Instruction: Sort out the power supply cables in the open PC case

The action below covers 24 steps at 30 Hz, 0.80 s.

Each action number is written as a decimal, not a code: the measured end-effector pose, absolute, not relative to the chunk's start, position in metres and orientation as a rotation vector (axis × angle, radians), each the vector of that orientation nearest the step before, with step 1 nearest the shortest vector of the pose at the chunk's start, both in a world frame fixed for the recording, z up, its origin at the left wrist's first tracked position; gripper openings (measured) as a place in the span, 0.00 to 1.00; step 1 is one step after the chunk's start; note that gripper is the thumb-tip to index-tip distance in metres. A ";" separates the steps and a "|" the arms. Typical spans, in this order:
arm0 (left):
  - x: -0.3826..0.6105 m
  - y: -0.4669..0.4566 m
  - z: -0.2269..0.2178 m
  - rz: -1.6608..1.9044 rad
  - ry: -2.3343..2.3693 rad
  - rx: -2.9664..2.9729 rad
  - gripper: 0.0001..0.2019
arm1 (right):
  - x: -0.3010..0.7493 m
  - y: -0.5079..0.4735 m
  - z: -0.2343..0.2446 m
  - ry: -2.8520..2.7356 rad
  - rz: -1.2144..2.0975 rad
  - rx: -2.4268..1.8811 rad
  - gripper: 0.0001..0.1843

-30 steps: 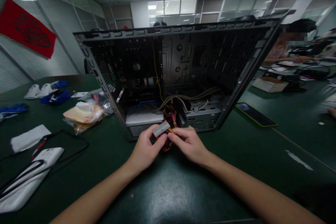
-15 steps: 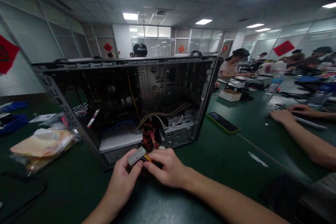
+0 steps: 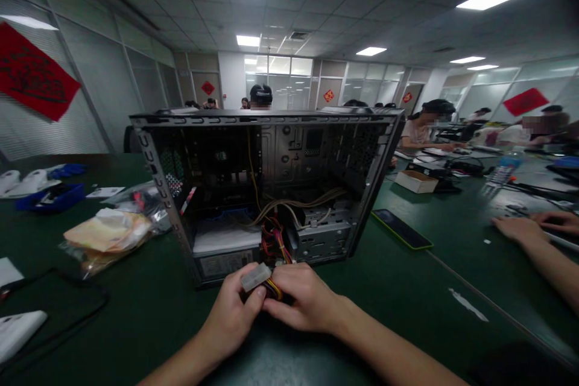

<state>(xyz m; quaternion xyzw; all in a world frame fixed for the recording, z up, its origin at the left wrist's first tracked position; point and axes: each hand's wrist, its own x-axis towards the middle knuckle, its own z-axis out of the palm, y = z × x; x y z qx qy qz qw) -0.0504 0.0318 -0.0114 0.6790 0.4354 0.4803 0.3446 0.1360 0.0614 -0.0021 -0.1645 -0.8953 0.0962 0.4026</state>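
An open computer case (image 3: 266, 117) stands on the green table, its inside facing me. In front of its lower edge, my left hand (image 3: 233, 310) is closed on a pale, wide power connector (image 3: 256, 277), thumb at its lower edge. My right hand (image 3: 305, 295) pinches the yellow and dark cables (image 3: 274, 289) just behind that connector. Red, purple and yellow wires (image 3: 281, 244) run from the hands into the case. Beige cables (image 3: 298, 202) lie across the case's inside, above a metal drive cage (image 3: 323, 241). My curled fingers hide part of the cable bundle.
Right of the case lies a phone (image 3: 402, 229) with a green edge. A plastic bag (image 3: 106, 232) and a blue tray (image 3: 49, 196) are at left. Another person's hands (image 3: 520, 229) rest at the right. A bottle (image 3: 504, 169) and a small box (image 3: 415, 181) stand farther back.
The view has swung left and up, so the case and hands sit further right and lower. The cables now look more bunched at my right fingers; both hands keep their hold.
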 end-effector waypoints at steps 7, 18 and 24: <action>-0.045 0.032 -0.007 1.191 1.008 1.774 0.12 | 0.145 0.060 0.007 -2.235 0.162 -0.481 0.08; -0.051 0.052 -0.021 0.615 0.884 2.323 0.12 | 0.124 0.086 0.071 -2.071 -0.061 -0.579 0.11; -0.049 0.046 -0.018 0.578 0.841 2.461 0.10 | 0.053 0.101 0.125 -2.197 -0.242 -1.016 0.19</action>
